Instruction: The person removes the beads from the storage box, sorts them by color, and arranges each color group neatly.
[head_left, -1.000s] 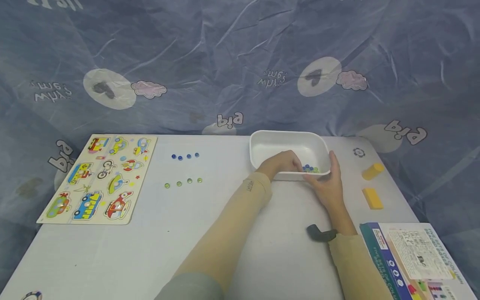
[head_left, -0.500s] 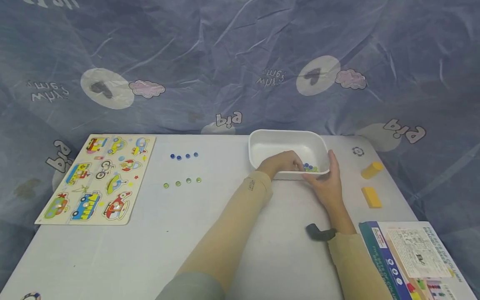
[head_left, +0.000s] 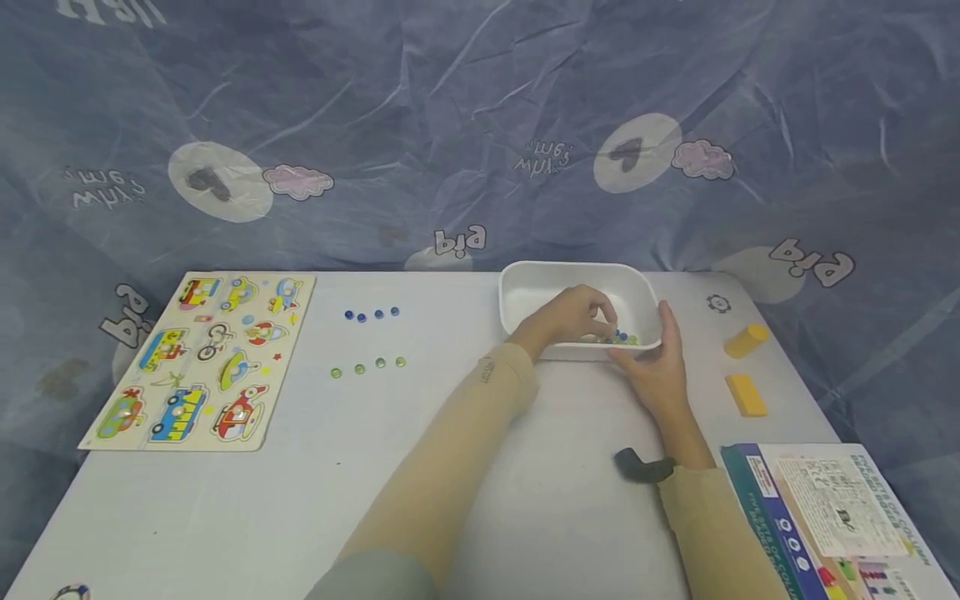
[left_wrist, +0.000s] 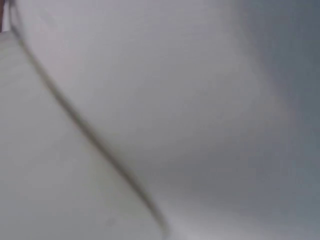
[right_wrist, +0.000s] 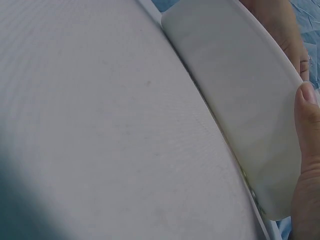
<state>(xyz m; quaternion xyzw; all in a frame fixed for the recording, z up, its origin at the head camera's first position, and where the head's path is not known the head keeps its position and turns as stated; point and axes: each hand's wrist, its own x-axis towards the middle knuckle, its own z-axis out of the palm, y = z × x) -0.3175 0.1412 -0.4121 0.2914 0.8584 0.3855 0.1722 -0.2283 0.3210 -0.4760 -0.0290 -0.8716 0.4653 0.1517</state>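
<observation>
A white plastic box (head_left: 573, 353) stands at the back of the table. Inside it, my left hand (head_left: 566, 317) reaches over the near rim, thumb and forefinger pinching at a blue bead on the edge of a small pile; the fingertips mostly hide it. Several blue and green beads (head_left: 632, 340) lie in the box's near right corner. My right hand (head_left: 660, 371) grips that corner from outside, fingers along the right side. In the right wrist view its thumb (right_wrist: 307, 115) presses the outer wall (right_wrist: 240, 85). The left wrist view is blurred and shows no fingers.
Left of the box lie a row of blue beads (head_left: 378, 314) and a row of green beads (head_left: 359, 368). A wooden picture puzzle (head_left: 202, 358) lies at far left. Yellow blocks (head_left: 746, 395) and a printed cardboard box (head_left: 832, 508) are at right. A patterned sheet hangs behind.
My left hand has lifted slightly and shifted right inside the box, and its pinched thumb and forefinger now show. My right hand keeps its grip on the corner.
</observation>
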